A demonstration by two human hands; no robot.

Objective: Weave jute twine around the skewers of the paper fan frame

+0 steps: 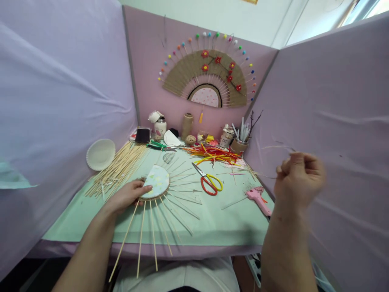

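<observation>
My left hand [130, 195] grips a half-round patterned piece [157, 182] at its straight edge, thumb on top. Thin wooden sticks [152, 227] fan out from the curved rim, some reaching past the table's front edge. On the right, my right hand [296, 172] is raised above the table with its fingers pinched on a thin strand [267, 176]. Red-and-yellow-handled scissors [209, 182] lie right of the fan. Farther right, near the table's edge, rests a pink glue gun [258, 199] with a clear glue stick beside its tip.
Loose sticks [117, 166] and a white bowl [101, 154] are at the left. Red and yellow strips [212, 154] lie at the back, near jars, twine and a pot [239, 145] of glue sticks. A finished fan [185, 75] hangs on the back panel; side panels enclose the table.
</observation>
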